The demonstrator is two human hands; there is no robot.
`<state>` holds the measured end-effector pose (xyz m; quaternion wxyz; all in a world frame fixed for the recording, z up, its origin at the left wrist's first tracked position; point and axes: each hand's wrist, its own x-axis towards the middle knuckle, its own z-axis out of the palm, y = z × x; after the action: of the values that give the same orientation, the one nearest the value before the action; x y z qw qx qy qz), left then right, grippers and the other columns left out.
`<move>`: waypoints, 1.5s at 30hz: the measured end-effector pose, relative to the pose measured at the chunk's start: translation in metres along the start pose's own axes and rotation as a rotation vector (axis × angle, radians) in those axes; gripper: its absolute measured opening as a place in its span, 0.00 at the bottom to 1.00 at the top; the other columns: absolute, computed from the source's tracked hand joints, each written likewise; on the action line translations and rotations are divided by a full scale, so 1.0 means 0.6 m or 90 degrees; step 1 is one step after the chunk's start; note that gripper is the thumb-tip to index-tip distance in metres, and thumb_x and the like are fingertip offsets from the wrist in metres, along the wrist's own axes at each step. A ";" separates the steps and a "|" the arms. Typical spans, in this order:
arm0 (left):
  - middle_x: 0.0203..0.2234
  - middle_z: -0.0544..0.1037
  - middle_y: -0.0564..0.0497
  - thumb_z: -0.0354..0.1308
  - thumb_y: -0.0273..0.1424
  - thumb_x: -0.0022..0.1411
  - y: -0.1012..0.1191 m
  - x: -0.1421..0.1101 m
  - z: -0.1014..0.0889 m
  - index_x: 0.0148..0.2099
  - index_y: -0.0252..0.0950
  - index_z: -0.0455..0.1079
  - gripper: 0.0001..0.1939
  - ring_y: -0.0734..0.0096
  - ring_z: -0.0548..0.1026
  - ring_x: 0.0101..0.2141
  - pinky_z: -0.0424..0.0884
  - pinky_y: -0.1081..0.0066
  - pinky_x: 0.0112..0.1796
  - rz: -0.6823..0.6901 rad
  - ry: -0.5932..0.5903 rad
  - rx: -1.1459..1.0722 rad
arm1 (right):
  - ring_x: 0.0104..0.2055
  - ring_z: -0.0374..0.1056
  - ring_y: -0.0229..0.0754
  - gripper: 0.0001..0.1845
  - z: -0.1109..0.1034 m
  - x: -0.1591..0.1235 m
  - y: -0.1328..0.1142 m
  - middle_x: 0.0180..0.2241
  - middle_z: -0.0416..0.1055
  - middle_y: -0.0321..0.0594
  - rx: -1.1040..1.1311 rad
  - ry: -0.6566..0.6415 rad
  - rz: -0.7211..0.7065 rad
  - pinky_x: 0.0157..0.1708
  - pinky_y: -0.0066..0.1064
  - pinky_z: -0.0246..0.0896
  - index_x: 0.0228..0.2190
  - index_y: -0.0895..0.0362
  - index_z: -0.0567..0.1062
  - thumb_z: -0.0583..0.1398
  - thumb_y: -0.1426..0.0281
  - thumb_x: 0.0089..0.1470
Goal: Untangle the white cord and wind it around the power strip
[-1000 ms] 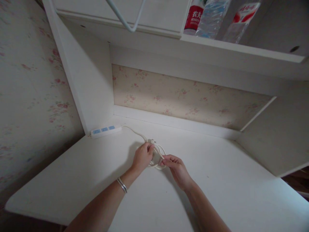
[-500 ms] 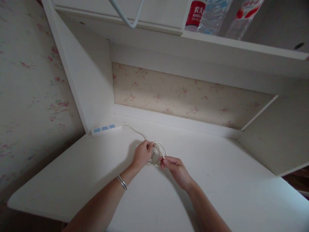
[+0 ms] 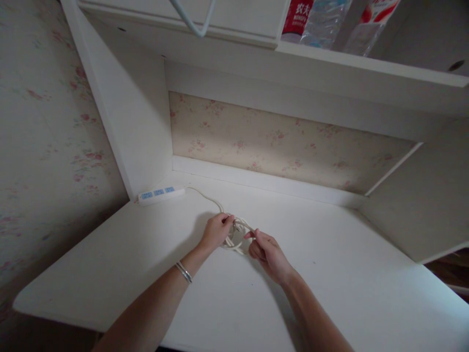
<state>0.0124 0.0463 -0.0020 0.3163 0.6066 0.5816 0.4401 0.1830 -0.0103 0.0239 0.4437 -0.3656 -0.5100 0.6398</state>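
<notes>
A white power strip (image 3: 160,193) with blue sockets lies at the back left of the white desk (image 3: 330,274). Its cream cord (image 3: 210,199) runs right into a small coil (image 3: 236,239) on the desktop. My left hand (image 3: 215,231), with a silver bracelet on its wrist, is closed on the coil's left side. My right hand (image 3: 266,253) pinches a strand of the coil at its right side, fingers curled.
An upright white side panel (image 3: 128,112) stands behind the power strip. Floral wallpaper (image 3: 286,142) backs the desk. An overhead shelf (image 3: 366,68) holds several plastic bottles (image 3: 322,22). A white hanger hook (image 3: 194,22) hangs at the top. The desk's front left corner is rounded.
The coil has been drawn tighter between my hands. My right hand rose slightly and curled more around the strand; my left hand stayed on the coil.
</notes>
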 end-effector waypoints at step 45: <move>0.12 0.63 0.60 0.49 0.50 0.59 0.013 -0.018 -0.001 0.33 0.36 0.65 0.21 0.75 0.66 0.11 0.55 0.78 0.12 -0.029 -0.050 -0.214 | 0.23 0.56 0.33 0.13 -0.036 0.009 -0.002 0.19 0.63 0.34 -0.065 0.160 -0.147 0.24 0.28 0.50 0.25 0.58 0.74 0.62 0.61 0.51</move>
<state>0.0158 0.0344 0.0034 0.4455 0.5485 0.5004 0.5004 0.2013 0.0017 0.0206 0.5549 -0.4039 -0.5212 0.5073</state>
